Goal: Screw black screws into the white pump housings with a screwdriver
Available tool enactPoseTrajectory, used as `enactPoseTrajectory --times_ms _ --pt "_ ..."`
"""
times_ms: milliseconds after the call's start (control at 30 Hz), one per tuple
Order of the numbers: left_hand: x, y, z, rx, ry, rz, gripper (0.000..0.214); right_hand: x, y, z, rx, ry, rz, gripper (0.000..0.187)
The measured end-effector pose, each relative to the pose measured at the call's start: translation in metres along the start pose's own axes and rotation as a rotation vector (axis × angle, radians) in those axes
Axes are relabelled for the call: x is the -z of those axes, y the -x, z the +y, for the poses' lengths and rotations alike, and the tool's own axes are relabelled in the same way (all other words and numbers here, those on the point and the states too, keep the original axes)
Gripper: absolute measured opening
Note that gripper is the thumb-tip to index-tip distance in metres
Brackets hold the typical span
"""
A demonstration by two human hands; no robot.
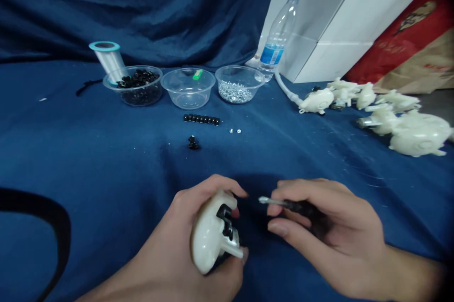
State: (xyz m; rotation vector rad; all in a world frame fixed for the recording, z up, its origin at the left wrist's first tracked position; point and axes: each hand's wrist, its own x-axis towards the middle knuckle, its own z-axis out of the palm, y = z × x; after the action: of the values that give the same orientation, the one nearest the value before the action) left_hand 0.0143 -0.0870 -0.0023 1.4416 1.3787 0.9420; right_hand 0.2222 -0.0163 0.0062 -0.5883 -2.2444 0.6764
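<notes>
My left hand (184, 240) is wrapped round a cream plastic toy body (207, 236) with a black part set in its open side. My right hand (326, 231) grips a small screwdriver (283, 203) with a black handle; its metal tip points left toward the toy, a short gap away. Both hands hover low over the blue cloth (106, 160) near the front edge.
Three clear bowls stand at the back: black parts (136, 84), a nearly empty one (187, 87), small silver screws (236, 87). A row of black beads (201, 119) lies before them. A thread spool (108, 58), a water bottle (278, 37) and several cream toys (390, 113) stand around.
</notes>
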Motion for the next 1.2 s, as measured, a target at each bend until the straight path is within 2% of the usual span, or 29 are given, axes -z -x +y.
enactPoseTrajectory --times_ms 100,233,467,833,933,1067,1200 --pt "-0.003 0.004 0.0 0.12 0.115 -0.082 0.072 -0.002 -0.002 -0.003 -0.058 -0.131 0.009 0.015" --pt "-0.008 0.005 -0.001 0.079 0.167 -0.167 0.079 -0.009 -0.005 -0.005 -0.076 -0.34 -0.039 0.021" --pt "-0.015 0.006 -0.007 0.139 0.048 -0.153 0.081 -0.018 -0.006 -0.003 -0.196 -0.63 -0.071 0.023" --pt "-0.02 0.002 -0.008 0.131 -0.008 -0.128 0.075 -0.021 0.0 0.001 -0.253 -0.82 -0.095 0.035" --pt "-0.021 0.006 -0.009 0.081 -0.038 -0.085 0.075 -0.023 -0.001 -0.003 -0.277 -0.814 -0.094 0.033" --pt "-0.02 0.006 -0.006 -0.04 -0.1 -0.011 0.075 -0.023 -0.006 -0.01 -0.229 -0.68 -0.015 0.033" --pt "-0.018 -0.002 0.001 -0.112 -0.098 0.007 0.072 -0.021 -0.009 -0.016 -0.235 -0.557 -0.039 0.024"
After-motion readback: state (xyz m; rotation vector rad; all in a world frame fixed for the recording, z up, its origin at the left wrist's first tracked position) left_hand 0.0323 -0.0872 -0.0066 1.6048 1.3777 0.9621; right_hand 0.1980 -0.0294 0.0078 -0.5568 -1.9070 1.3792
